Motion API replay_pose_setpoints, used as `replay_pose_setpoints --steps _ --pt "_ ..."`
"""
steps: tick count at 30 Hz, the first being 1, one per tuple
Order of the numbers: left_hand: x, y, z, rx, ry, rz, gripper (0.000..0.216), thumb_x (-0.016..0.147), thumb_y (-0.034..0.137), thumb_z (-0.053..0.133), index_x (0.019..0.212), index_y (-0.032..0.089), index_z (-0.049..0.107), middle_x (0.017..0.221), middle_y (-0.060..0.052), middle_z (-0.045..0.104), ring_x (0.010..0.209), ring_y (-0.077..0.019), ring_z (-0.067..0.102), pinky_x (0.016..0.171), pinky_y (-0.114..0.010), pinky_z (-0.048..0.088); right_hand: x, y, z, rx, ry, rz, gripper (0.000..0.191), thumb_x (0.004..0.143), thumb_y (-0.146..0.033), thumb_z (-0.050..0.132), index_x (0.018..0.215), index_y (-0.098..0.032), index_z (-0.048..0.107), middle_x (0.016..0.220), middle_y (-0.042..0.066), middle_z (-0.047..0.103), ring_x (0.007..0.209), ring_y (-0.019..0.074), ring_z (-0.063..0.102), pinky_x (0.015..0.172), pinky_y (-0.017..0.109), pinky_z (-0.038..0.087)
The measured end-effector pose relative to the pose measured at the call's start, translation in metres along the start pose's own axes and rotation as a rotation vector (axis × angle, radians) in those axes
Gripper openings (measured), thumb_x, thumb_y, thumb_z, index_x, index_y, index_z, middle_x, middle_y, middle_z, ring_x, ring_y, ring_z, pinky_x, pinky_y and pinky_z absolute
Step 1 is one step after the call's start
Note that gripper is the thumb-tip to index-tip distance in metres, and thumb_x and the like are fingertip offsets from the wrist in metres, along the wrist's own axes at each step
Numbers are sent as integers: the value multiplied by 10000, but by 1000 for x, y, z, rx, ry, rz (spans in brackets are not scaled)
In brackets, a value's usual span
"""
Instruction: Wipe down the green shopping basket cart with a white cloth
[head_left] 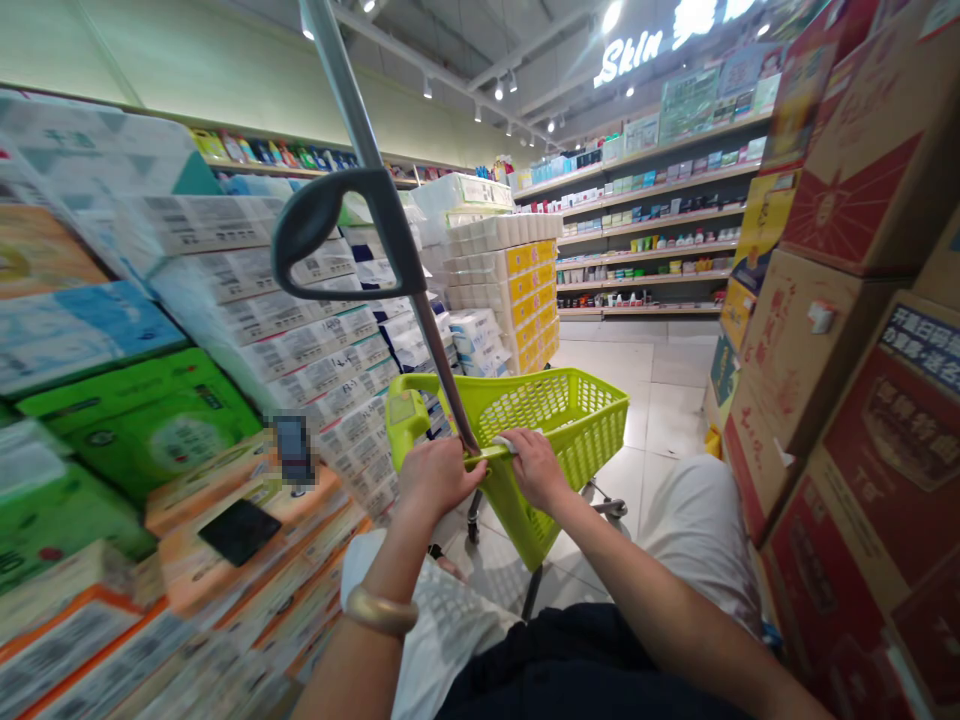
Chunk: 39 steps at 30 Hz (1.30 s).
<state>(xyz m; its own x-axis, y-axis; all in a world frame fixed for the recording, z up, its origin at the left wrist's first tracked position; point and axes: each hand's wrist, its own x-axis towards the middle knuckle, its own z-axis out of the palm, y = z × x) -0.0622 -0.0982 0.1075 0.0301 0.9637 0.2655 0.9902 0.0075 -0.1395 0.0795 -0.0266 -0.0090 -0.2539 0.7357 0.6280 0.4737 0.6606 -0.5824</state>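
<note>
A lime-green shopping cart (570, 420) with a mesh plastic basket stands in the aisle in front of me. My left hand (437, 477) is wrapped round its handle bar on the left, with a metal bangle on that wrist. My right hand (536, 466) grips the same bar just to the right. A grey crutch (352, 235) with a dark curved cuff rises from between my hands up past the camera. The basket looks empty.
Stacked tissue and paper packs (150, 400) fill the left side. Tall piles of brown and red cardboard boxes (847, 300) line the right. A display of yellow-labelled packs (517, 290) stands ahead. Shelves of small bottles (652, 220) lie across the tiled floor (660, 390).
</note>
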Motion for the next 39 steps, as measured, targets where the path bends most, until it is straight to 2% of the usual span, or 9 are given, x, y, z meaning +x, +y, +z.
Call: replay_pose_setpoints --steps 6,9,15,20,23,29,35,39 --pt "-2 -1 7 -4 112 15 343 799 490 526 891 220 717 828 -93 722 833 -274 678 728 -344 475 1 -21 4 66 -17 -86 438 786 -42 446 1175 -200 572 1158 79 587 1097 212 484 1001 378 378" --pt "-3 -2 12 -13 169 19 379 810 527 510 866 219 722 798 -94 716 834 -272 671 749 -348 462 0 -18 0 68 -36 -114 440 808 -43 436 1199 -205 558 1174 72 587 1105 203 488 1003 372 375" --pt "-3 -7 20 18 231 20 472 864 543 422 825 194 738 742 -109 705 808 -264 655 743 -351 431 1 -6 -1 -3 8 16 353 832 -53 422 1103 -191 601 1076 77 617 1033 211 514 976 378 387" --pt "-6 -5 19 79 224 -8 570 905 556 322 839 177 743 742 -136 702 816 -282 639 746 -373 408 2 -24 5 56 -6 -79 433 793 -31 427 1157 -208 583 1140 72 595 1072 204 499 997 373 381" --pt "-11 2 18 122 191 -39 599 928 532 271 860 158 734 777 -149 702 840 -293 631 764 -391 397 1 -23 2 53 -44 -120 463 793 -37 439 1197 -225 564 1174 65 588 1103 202 493 1005 373 374" --pt "-14 6 24 116 215 13 511 944 451 287 930 161 708 858 -137 699 903 -296 612 804 -403 384 2 -9 -1 32 -5 -27 381 819 -64 434 1134 -202 598 1109 79 610 1045 212 512 978 388 395" --pt "-13 2 27 92 236 23 460 929 407 313 905 169 706 875 -123 710 892 -276 617 820 -394 387 3 -31 4 150 -26 -139 507 781 -27 423 1227 -226 563 1188 72 585 1109 197 502 1015 377 392" --pt "-15 1 27 105 245 39 406 912 380 347 887 183 702 871 -108 708 896 -264 614 814 -379 386 -1 -17 0 108 -37 -143 493 796 -37 436 1237 -224 553 1205 69 585 1133 199 497 1019 386 385"
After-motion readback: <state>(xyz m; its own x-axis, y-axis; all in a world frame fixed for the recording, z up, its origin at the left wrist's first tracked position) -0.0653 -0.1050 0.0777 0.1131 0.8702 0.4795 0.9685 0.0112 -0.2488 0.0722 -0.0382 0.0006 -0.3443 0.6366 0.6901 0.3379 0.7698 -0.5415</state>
